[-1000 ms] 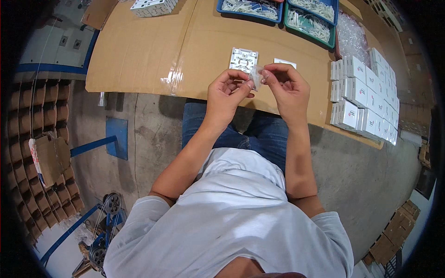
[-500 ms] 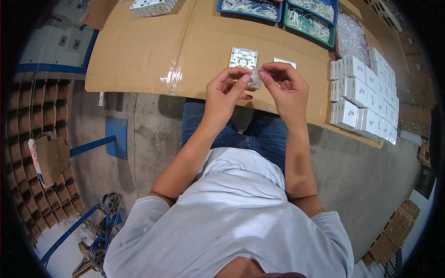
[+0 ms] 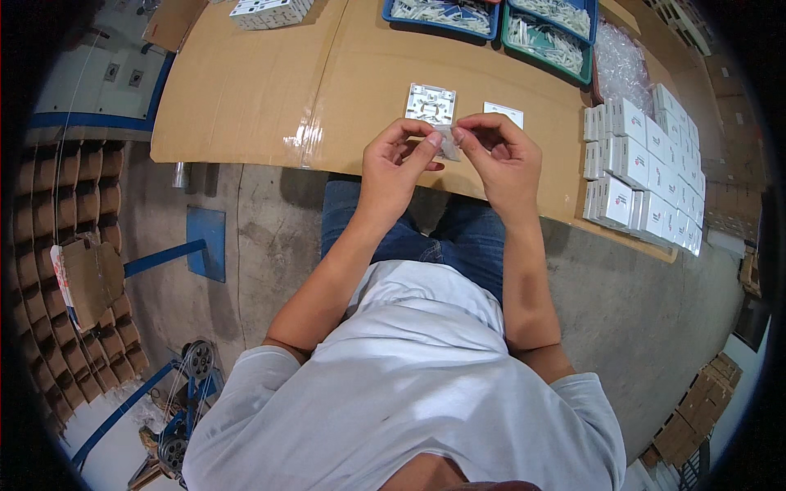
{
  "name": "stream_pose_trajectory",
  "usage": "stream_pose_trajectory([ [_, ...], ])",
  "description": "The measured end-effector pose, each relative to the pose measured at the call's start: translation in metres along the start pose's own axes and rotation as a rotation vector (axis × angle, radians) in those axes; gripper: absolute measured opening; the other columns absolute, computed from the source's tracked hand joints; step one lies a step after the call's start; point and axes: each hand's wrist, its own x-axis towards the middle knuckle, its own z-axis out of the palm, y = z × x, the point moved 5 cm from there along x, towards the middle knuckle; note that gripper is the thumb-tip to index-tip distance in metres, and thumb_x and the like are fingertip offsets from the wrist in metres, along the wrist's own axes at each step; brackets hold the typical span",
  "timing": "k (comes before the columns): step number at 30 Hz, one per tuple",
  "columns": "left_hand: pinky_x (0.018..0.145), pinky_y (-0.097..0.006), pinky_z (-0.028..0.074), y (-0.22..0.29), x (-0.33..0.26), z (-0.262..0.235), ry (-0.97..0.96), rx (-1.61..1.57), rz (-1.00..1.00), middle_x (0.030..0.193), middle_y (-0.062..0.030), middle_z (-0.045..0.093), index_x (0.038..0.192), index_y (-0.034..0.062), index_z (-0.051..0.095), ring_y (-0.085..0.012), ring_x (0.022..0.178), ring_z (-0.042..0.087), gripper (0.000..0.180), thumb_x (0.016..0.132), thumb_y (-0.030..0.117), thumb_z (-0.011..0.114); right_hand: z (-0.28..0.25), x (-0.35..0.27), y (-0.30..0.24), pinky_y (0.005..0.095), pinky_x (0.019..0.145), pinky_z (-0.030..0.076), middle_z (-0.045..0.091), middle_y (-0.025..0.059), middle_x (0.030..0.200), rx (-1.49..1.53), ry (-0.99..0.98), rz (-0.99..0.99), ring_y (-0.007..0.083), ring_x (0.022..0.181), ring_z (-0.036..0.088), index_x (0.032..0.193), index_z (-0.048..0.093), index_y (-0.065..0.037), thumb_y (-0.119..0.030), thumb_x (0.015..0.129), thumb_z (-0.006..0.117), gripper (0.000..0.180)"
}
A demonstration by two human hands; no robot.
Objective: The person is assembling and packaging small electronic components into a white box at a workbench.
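A small clear plastic bag is stretched between my two hands over the table's near edge; what lies inside it is too small to tell. My left hand pinches one side of it between thumb and forefinger. On the other side, my right hand grips its upper edge the same way. Just beyond my fingers lies a white square switch or socket housing, its inner side facing up. A flat white plate rests to the right of it, partly behind my right hand.
Stacked white boxes stand at the table's right edge. Blue trays and a green tray of small white parts sit at the back, beside a bin of clear plastic bags. More white housings are at the far left.
The bag has been pulled flatter between my fingers, and its upper edge is drawn straighter. My right hand has shifted slightly left.
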Motion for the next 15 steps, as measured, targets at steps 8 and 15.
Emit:
stream_pose_trajectory([
  [8, 0.078, -0.034, 0.062, 0.0049, 0.0007, 0.0016, -0.013, -0.022, 0.014, 0.106, -0.0064, 0.063, 0.111, 0.0005, 0.059, -0.0128, 0.096, 0.063, 0.018, 0.094, 0.003, 0.065, 0.0022, 0.0016, 0.0017, 0.0243, 0.082, 0.053, 0.07, 0.0074, 0.098, 0.0, -0.013, -0.003, 0.0115, 0.091, 0.067, 0.104, 0.068, 0.004, 0.002, 0.09, 0.071, 0.014],
  [15, 0.082, -0.032, 0.061, 0.0078, 0.0012, 0.0034, -0.029, -0.005, 0.011, 0.107, -0.0062, 0.063, 0.112, -0.0003, 0.061, -0.0129, 0.098, 0.064, 0.019, 0.094, 0.003, 0.065, 0.0023, 0.0016, 0.0025, 0.0243, 0.083, 0.053, 0.07, 0.0073, 0.099, 0.034, -0.002, 0.013, 0.0118, 0.091, 0.067, 0.103, 0.068, 0.004, 0.002, 0.09, 0.07, 0.013],
])
